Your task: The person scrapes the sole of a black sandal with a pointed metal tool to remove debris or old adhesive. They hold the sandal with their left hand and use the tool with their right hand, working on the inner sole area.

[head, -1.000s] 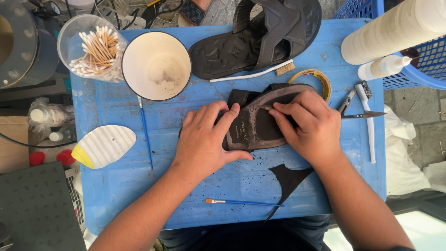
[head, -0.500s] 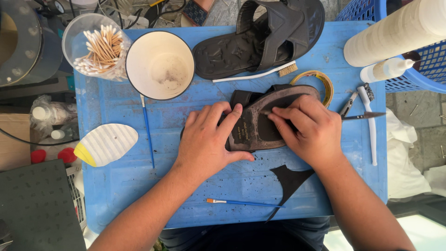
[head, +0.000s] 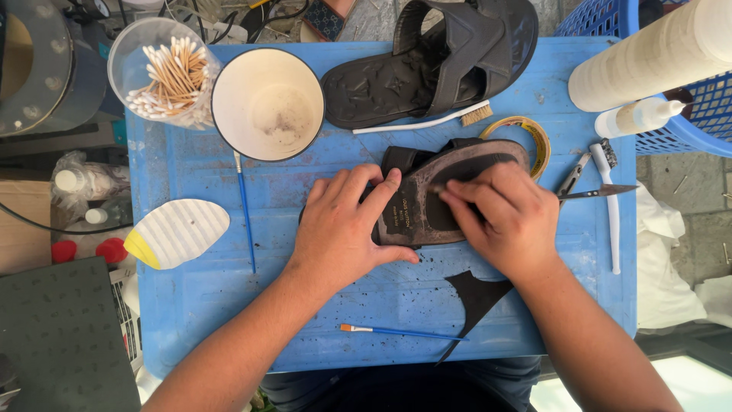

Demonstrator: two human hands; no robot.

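A dark sandal (head: 427,206) lies sole-up in the middle of the blue table (head: 198,305). My left hand (head: 343,229) presses down on its left end, fingers spread over the heel part. My right hand (head: 499,217) rests on the sole's middle, fingertips pinched against the worn grey surface; whether they hold a small tool is hidden. A second black sandal (head: 435,65) lies upright at the table's far edge.
White cup (head: 267,103), a clear tub of cotton swabs (head: 164,72), a white toothbrush (head: 427,122), a tape roll (head: 534,137), scissors and a white knife (head: 610,198), two blue brushes (head: 400,331), a black cut-off piece (head: 476,301), a striped white sole piece (head: 179,233). Blue basket (head: 686,114) at right.
My right hand's fingers have slid slightly along the sole; my left hand stays pressed on the sandal. The view has shifted a little.
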